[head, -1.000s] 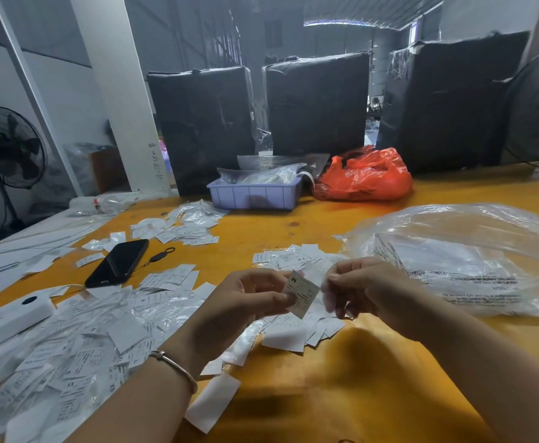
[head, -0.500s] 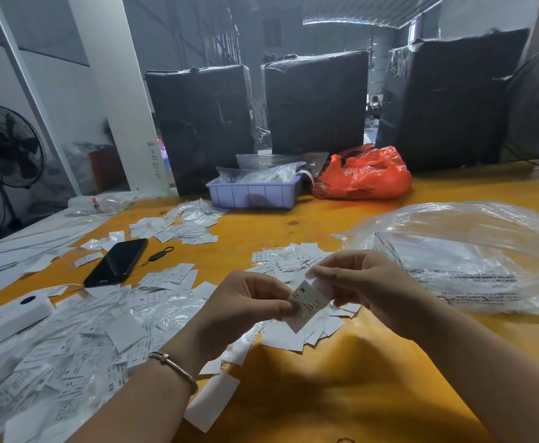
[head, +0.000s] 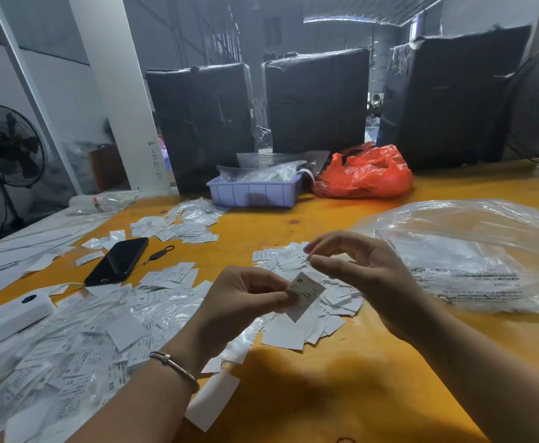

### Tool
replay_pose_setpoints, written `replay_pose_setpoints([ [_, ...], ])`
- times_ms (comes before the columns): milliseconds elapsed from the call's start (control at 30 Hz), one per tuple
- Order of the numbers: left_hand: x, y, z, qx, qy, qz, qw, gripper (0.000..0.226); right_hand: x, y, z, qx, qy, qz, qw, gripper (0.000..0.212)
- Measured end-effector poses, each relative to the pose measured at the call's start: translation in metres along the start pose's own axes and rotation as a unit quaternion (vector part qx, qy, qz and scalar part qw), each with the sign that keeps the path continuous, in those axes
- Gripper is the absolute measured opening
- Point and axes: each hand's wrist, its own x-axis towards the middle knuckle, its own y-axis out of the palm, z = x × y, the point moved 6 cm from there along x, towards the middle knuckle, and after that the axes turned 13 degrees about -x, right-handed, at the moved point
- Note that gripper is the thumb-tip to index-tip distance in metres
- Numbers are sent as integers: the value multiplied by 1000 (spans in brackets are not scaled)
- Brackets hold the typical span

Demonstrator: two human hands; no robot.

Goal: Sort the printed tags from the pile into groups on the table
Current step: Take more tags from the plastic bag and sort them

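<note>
Sorting, left to right across the yellow table [head: 293,394]:

Unsorted pile [head: 63,340]: loose printed tags, some in clear film sleeves, heaped at the left; size letters such as XS and XL show on a few.

Left hand [head: 245,302]: thumb and fingers curl and pinch one tag [head: 304,295] by its left edge; the tag is held in the air above the centre group, printed side up, with a letter that looks like M.

Handling: the tag appears thin, very light and easily bent, so an edge pinch should do; the film sleeves probably slip.

Centre group [head: 312,318]: tags lying flat just beneath both hands.

Right hand [head: 357,266]: fingers loosely spread, holding nothing, near the tag without touching it.
</note>
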Motion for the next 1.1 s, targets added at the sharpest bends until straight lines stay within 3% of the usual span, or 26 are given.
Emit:
replay_pose_setpoints([
  [67,0,-1,-1,0,17,-11,1000,9,-1,3,3,-62,-4,29,998,24],
  [167,1,-3,-1,13,31,-15,999,18,-2,7,2,-111,-10,36,993,11],
  [333,0,-7,-4,-18,59,-37,997,30,2,-12,-9,77,40,-72,994,20],
  [467,0,-9,-7,-7,89,-44,995,29,2,-22,-21,79,71,-131,986,14],
  [567,2,-7,-6,-14,92,-46,995,45,1,-18,-17,-7,32,-123,992,50],
  [600,2,-7,-6,-13,93,-46,995,52,1,-15,-14,-36,12,-111,993,52],
  [700,2,-6,-5,-14,95,-40,995,63,2,-4,-10,-86,-3,-56,995,38],
  [833,2,-2,-4,-18,88,-25,996,54,-1,11,-8,-51,26,44,997,11],
  [867,2,-1,-3,-13,86,-20,996,51,-1,12,-7,-56,18,54,997,13],
  [1100,2,2,4,55,27,20,998,24,1,6,-3,-155,-40,15,987,3],
])
